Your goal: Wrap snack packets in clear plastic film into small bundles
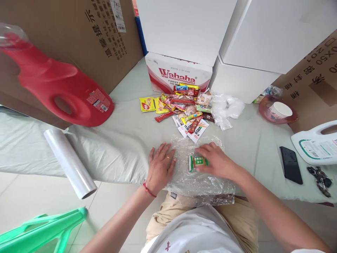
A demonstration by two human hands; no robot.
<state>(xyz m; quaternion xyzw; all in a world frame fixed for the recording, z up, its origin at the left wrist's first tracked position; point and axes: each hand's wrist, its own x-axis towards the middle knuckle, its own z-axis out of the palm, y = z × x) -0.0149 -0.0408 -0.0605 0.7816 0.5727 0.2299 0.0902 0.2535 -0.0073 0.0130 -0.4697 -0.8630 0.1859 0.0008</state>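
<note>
A clear sheet of plastic wrap lies crinkled on the cloth in front of me, its near edge hanging over the table's edge. On it rests a small green-and-clear snack packet with a brownish content. My right hand has its thumb and fingers around the packet's right end, covering that part. My left hand lies flat, fingers spread, at the left edge of the wrap. Just beyond the sheet is a pile of wrapped snacks in red, yellow and white packets, with a crumpled clear bag beside it.
Behind the pile stand a Wahaha carton and white boxes. To the left are a red jug, a roll of plastic film and a green stool. A phone, keys and a white bottle lie right.
</note>
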